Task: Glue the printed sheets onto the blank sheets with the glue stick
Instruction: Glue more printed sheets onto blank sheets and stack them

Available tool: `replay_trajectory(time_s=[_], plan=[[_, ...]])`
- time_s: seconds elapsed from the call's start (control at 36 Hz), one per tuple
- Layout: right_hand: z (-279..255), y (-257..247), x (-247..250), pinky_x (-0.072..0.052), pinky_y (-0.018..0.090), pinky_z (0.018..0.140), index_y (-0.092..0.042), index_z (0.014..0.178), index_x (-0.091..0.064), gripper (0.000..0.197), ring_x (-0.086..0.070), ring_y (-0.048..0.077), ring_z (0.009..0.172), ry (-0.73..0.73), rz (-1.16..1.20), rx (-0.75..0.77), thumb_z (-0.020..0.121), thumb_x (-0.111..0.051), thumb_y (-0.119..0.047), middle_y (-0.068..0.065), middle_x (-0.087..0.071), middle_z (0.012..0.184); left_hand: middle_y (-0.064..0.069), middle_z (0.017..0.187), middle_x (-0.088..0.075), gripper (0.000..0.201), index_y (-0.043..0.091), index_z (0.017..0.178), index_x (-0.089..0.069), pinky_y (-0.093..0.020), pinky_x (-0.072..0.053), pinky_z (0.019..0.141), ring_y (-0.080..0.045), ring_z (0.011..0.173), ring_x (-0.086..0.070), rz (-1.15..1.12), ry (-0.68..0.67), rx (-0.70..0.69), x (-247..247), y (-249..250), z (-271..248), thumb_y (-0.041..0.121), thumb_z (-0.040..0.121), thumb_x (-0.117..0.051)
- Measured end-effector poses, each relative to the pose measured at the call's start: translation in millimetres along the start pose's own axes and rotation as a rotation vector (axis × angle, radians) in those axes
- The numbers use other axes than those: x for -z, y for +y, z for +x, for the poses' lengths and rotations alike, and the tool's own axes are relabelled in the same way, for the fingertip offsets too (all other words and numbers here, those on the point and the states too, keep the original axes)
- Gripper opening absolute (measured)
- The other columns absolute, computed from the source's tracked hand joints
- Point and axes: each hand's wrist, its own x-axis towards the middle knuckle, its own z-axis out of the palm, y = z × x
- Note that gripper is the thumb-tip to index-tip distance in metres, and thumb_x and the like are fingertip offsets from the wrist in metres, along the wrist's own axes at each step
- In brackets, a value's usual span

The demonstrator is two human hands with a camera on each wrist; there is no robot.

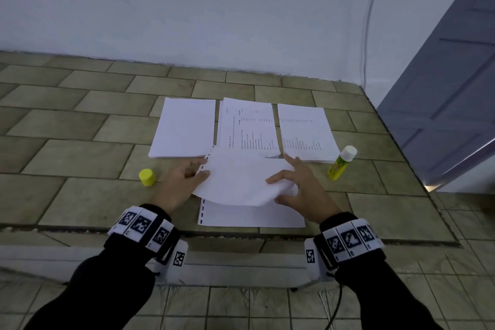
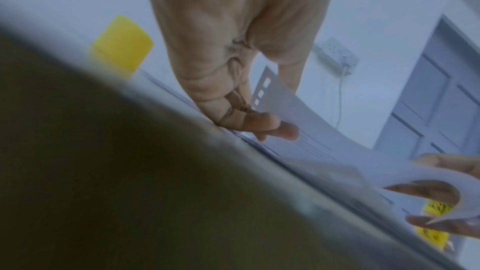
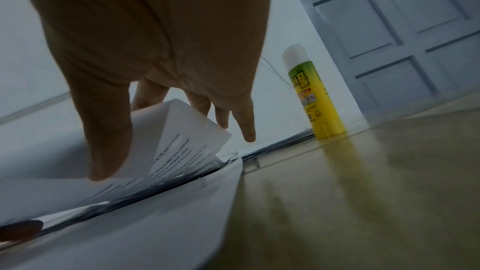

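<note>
Both hands hold one printed sheet (image 1: pixel 241 177) above a blank sheet (image 1: pixel 251 215) — left hand (image 1: pixel 184 177) pinching, right hand (image 1: pixel 297 185) curling its edge

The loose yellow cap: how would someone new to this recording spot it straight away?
Start at the row of three paper stacks on the tiled floor by the wall. Come toward the person from the leftmost, blank stack; the yellow cap stands alone just outside the left hand. It is short and all yellow, unlike the tall white-tipped glue stick on the right.
</note>
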Motion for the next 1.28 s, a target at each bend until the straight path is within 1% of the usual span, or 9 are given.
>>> replay_trajectory(time_s=[0.08, 0.17, 0.25, 0.44, 0.58, 0.81, 1.03, 1.14, 1.28], plan=[[-3.6, 3.2, 4.9, -0.024, 0.041, 0.114, -0.035, 0.110, -0.064, 0.046, -0.006, 0.016, 0.149, 0.002, 0.020, -0.030, 0.075, -0.079, -0.009, 0.005, -0.014, 0.160, 0.001, 0.106, -0.067, 0.027, 0.027, 0.101, -0.065, -0.014, -0.050, 0.071, -0.015, 0.094, -0.063, 0.048, -0.018, -0.032, -1.2, 2.5, -2.8, 0.001, 0.092, -0.062], [-7.5, 5.7, 13.7, -0.044, 0.032, 0.103, -0.035, 0.118, -0.056, 0.058, -0.027, 0.022, 0.143, -0.010, 0.163, -0.065, 0.074, -0.077, -0.001, 0.003, -0.036, 0.149, 0.001, 0.102, -0.066, 0.028, 0.024, 0.102, -0.066, -0.010, -0.047, 0.060, -0.001, 0.078, -0.062, 0.028, -0.025, -0.052, -2.2, 6.8, -6.0, -0.002, 0.091, -0.062], [-9.5, 8.5, 23.3, -0.056, 0.037, 0.086, -0.028, 0.118, -0.054, 0.058, -0.060, 0.036, 0.103, -0.039, 0.289, -0.140, 0.075, -0.072, 0.008, 0.012, -0.055, 0.124, 0.001, 0.096, -0.066, 0.027, 0.024, 0.102, -0.067, -0.011, -0.047, 0.059, 0.004, 0.073, -0.062, -0.020, -0.036, -0.065, -2.7, 7.9, -8.5, -0.001, 0.091, -0.063], [-7.8, 16.0, 27.8, -0.056, 0.033, 0.085, -0.023, 0.096, -0.067, 0.019, -0.062, 0.020, 0.095, 0.049, 0.300, -0.276, 0.090, -0.061, -0.006, 0.005, -0.065, 0.104, -0.003, 0.105, -0.070, 0.022, 0.021, 0.105, -0.069, -0.017, -0.054, 0.075, -0.014, 0.094, -0.067, 0.059, -0.052, -0.058, -5.9, 9.7, -18.8, 0.005, 0.090, -0.066], [-9.7, 12.9, 23.8, -0.042, 0.005, 0.062, -0.015, 0.095, -0.070, 0.018, -0.056, 0.002, 0.072, 0.078, 0.071, -0.209, 0.081, -0.071, -0.004, -0.011, -0.059, 0.080, 0.005, 0.062, -0.052, 0.017, 0.026, 0.101, -0.070, -0.009, -0.041, 0.056, -0.009, 0.062, -0.052, 0.339, -0.001, -0.137, -5.7, 5.8, -18.7, 0.013, 0.091, -0.067], [-8.9, 10.9, 13.8, -0.036, 0.007, 0.055, -0.017, 0.099, -0.064, 0.026, -0.051, 0.002, 0.070, -0.012, -0.138, -0.225, 0.079, -0.073, -0.004, -0.011, -0.052, 0.080, 0.019, 0.046, -0.044, 0.022, 0.032, 0.100, -0.066, -0.014, -0.030, 0.049, -0.002, 0.050, -0.043, 0.510, -0.049, -0.177, -5.6, -0.8, -20.9, 0.014, 0.088, -0.071], [-11.1, 12.1, 11.9, -0.036, 0.010, 0.057, -0.015, 0.100, -0.062, 0.026, -0.047, 0.006, 0.069, -0.038, -0.186, -0.222, 0.079, -0.073, -0.005, -0.004, -0.051, 0.082, 0.002, 0.069, -0.059, 0.025, 0.029, 0.111, -0.067, -0.013, -0.038, 0.057, -0.007, 0.065, -0.052, 0.646, -0.029, -0.174, -8.4, 1.5, -24.8, 0.022, 0.087, -0.072], [-11.8, 12.4, 14.0, -0.035, 0.010, 0.056, -0.016, 0.100, -0.062, 0.025, -0.047, 0.004, 0.068, -0.051, -0.176, -0.229, 0.080, -0.073, -0.006, -0.007, -0.050, 0.078, -0.003, 0.089, -0.069, 0.026, 0.032, 0.111, -0.066, -0.028, -0.052, 0.075, -0.015, 0.082, -0.062, 0.648, -0.028, -0.150, -9.2, 0.8, -25.8, 0.025, 0.087, -0.072], [-14.7, 14.5, 15.6, -0.038, 0.007, 0.055, -0.016, 0.101, -0.063, 0.026, -0.049, 0.003, 0.068, -0.057, -0.153, -0.245, 0.080, -0.074, -0.007, -0.008, -0.053, 0.079, 0.001, 0.091, -0.067, 0.025, 0.033, 0.109, -0.066, -0.021, -0.049, 0.070, -0.012, 0.082, -0.061, 0.652, -0.030, -0.149, -9.4, 2.4, -25.2, 0.026, 0.086, -0.073]])
